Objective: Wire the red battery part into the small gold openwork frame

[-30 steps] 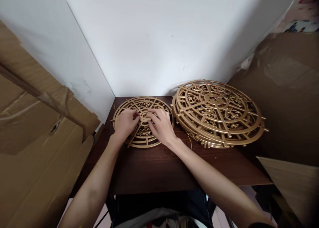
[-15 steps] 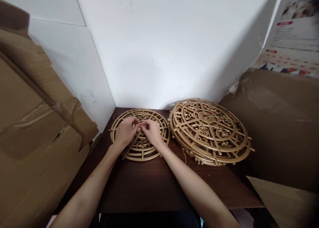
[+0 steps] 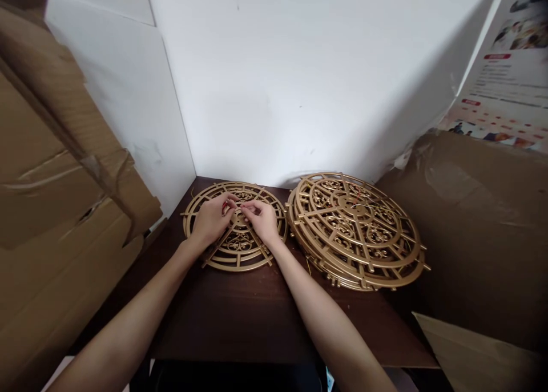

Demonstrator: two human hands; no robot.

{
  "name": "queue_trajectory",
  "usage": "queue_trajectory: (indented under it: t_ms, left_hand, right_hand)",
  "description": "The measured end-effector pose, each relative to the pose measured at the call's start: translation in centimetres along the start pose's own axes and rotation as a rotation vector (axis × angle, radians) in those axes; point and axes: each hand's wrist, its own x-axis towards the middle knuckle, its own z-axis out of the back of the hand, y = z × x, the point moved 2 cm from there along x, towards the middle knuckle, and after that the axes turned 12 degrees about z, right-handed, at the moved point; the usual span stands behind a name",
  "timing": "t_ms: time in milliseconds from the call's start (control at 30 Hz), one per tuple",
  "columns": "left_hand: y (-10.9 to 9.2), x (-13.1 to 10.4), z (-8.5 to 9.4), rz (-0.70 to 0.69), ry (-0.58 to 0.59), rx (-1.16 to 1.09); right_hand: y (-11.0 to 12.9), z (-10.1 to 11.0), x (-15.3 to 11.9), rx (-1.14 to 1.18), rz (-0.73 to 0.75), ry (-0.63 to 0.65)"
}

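Observation:
Both of my hands are over the centre of a round gold openwork grille [image 3: 240, 261], which lies flat on a dark wooden table. My left hand [image 3: 213, 218] is closed over the grille's left half, and a thin bit of red wire [image 3: 224, 207] shows between its fingers. Facing it, my right hand [image 3: 261, 219] has thumb and forefinger pinched together just right of the hub [image 3: 239, 216]. What that pinch holds is too small to make out. A narrow gap separates the fingertips of the two hands.
To the right leans a stack of similar gold grilles [image 3: 355, 232], with thin red and yellow wires on its top hub. Cardboard [image 3: 55, 209] walls off the left side, more cardboard [image 3: 479, 226] the right. A white wall [image 3: 274, 84] rises behind the dark table [image 3: 240, 318].
My fingertips, close together over the hub before, have drawn slightly apart. Red now shows in my left hand. The whole view has shifted a little.

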Motion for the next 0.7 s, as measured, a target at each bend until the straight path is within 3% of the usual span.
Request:
queue_trajectory:
  t_ms: [133,300,700]
  left_hand:
    - [0.1,-0.3,-0.5,-0.022,0.057,0.127]
    - [0.1,-0.5,-1.0,0.005,0.047,0.222]
    - [0.7,2.1,-1.4,0.030,0.206,0.038]
  right_hand:
    - [-0.2,-0.1,0.0,0.031,-0.021,-0.023]
    - [0.0,-0.1,0.0,0.038,-0.050,-0.049]
    - [0.0,-0.1,0.1,0.038,-0.058,-0.042]
